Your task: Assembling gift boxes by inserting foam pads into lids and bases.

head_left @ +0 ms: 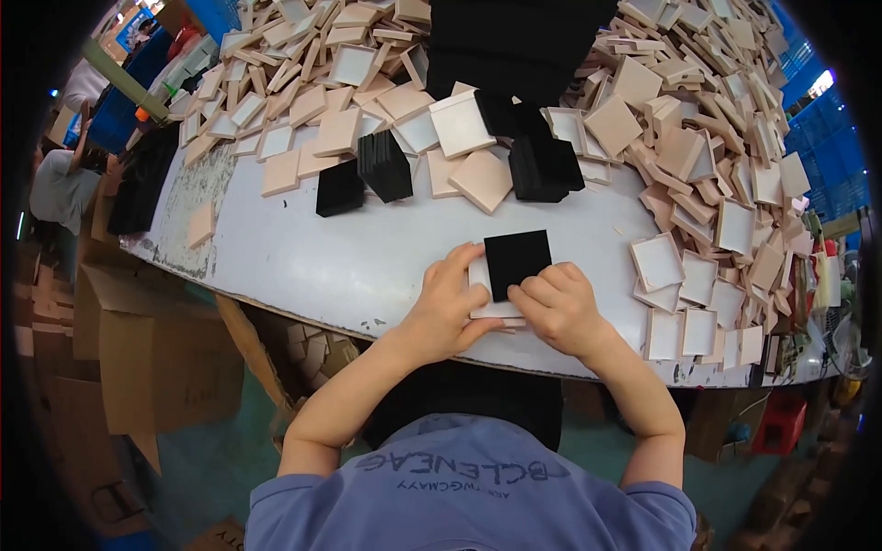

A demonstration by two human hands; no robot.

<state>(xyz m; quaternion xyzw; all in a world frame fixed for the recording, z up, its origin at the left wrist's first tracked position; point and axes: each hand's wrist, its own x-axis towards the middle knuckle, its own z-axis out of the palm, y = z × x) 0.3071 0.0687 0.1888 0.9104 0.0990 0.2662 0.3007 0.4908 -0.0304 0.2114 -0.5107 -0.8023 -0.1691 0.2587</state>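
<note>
We see both hands at the near edge of the grey worktop (367, 257); the left hand (448, 308) and the right hand (556, 308) meet on a shallow pale square tray (480, 275); a black square pad (517, 263) lies on it, touching, partly over its far rim. The pad is square, so no long axis shows; its edges are turned slightly off the worktop edge, one corner pointing to about 1 o'clock. Left fingers (459, 260) are spread, curled over the tray's left side at 9 o'clock of the pad; right fingers (551, 278) are pressed together, bent, tips on the pad's near right edge at 4 o'clock. At 11 o'clock of the hands stand two small stacks of black pads (384, 165); at 12 o'clock another black stack (544, 165); beyond, from 10 to 3 o'clock, a heap of pinkish trays (680, 129). A brown carton (156, 358) sits at 8 o'clock, below the worktop.
</note>
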